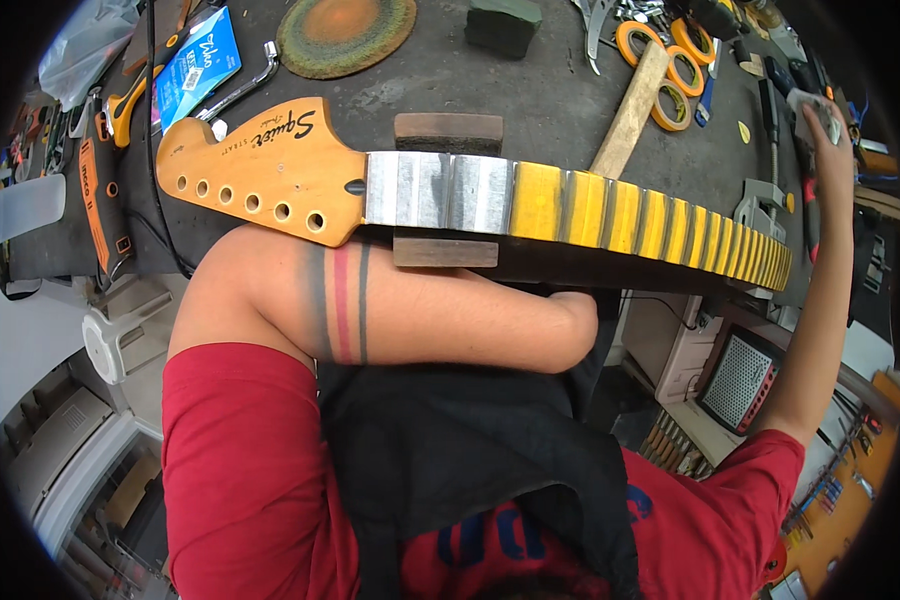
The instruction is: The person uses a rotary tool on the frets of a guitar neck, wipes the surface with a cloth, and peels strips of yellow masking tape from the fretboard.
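Note:
An electric guitar neck (pixel 560 210) lies fretboard up along the bench's near edge, its orange-brown headstock (pixel 260 165) to the left. Silver tape covers the first spaces between frets, yellow tape the rest. Brown blocks (pixel 448 130) show on both sides of the silver part. My left forearm is folded across my apron below the neck; my left hand (pixel 573 315) is bent down near the bench edge, its fingers hidden. At the far right, my right arm stretches up along the bench, and my right hand (pixel 832 135) grips a small crumpled grey-white piece, maybe cloth or paper.
A wooden stick (pixel 632 110) leans behind the neck beside several yellow tape rolls (pixel 683 70). Farther back are a round abrasive disc (pixel 345 35) and a dark green block (pixel 503 25). A metal clamp (pixel 762 205) is near the neck's right end. An orange-black tool (pixel 102 190) lies left.

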`<state>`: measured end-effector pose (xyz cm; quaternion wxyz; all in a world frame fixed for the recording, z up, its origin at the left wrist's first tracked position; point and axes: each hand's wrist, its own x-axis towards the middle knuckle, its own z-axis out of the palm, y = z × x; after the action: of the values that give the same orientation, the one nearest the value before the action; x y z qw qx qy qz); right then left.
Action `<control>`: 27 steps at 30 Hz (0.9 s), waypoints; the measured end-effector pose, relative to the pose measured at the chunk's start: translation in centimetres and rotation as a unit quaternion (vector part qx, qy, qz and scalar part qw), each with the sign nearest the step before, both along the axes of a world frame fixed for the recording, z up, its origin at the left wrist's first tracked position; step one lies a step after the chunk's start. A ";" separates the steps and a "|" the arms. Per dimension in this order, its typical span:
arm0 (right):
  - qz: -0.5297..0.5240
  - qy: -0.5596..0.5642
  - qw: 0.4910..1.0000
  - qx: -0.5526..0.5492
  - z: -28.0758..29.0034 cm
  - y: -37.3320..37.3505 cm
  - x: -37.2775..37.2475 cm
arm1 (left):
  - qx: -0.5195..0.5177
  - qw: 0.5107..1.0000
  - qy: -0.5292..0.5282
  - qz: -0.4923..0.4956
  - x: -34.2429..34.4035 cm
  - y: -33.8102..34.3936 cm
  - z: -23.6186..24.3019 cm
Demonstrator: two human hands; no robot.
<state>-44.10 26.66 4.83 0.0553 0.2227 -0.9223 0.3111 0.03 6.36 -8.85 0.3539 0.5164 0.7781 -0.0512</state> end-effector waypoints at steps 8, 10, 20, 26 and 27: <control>0.378 0.171 0.909 -0.044 1.5 -20.3 31.9 | 0.010 1.000 0.020 -0.013 0.3 -0.1 -0.3; 0.411 0.217 0.885 -0.034 0.0 -21.1 34.7 | 0.015 0.999 0.025 -0.022 1.0 0.1 0.4; 0.484 0.161 0.859 0.050 0.7 -15.5 41.9 | 0.125 0.980 0.026 0.154 6.2 -1.3 8.0; 0.270 -0.032 0.951 -0.147 -2.3 -11.3 45.4 | 0.546 0.764 -0.179 0.293 15.0 -19.4 18.4; 0.242 -0.063 0.954 -0.167 -3.2 -10.5 46.3 | 0.614 0.706 -0.123 0.330 16.1 -24.3 18.3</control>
<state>2.23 16.16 1.63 -0.0441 0.4070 -0.7772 0.4778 16.12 -17.98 9.43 0.0454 0.3314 0.7080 0.6220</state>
